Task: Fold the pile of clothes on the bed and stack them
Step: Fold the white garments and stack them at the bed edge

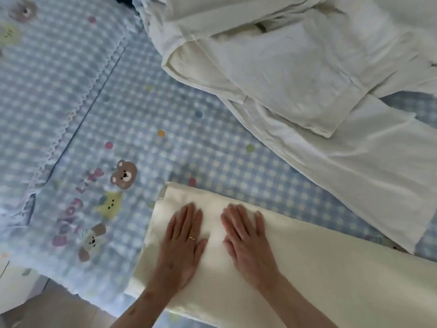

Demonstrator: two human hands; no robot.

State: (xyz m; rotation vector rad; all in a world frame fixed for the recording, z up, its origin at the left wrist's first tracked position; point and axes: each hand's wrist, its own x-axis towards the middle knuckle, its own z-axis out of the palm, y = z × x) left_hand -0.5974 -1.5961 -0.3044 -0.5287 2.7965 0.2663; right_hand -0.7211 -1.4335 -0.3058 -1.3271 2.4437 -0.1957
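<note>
two flat hands, left hand (182, 242), right hand (246, 240), smooth cream cloth (331, 280)

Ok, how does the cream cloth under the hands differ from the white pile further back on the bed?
The cream cloth lies flat and smooth at the near edge; the white pile sits further back, layered and creased. The cloth is warmer, yellowish; the pile is whiter. The left hand and right hand press flat on the cloth; nothing touches the pile. Both rest on the blue checked bedspread.
</note>
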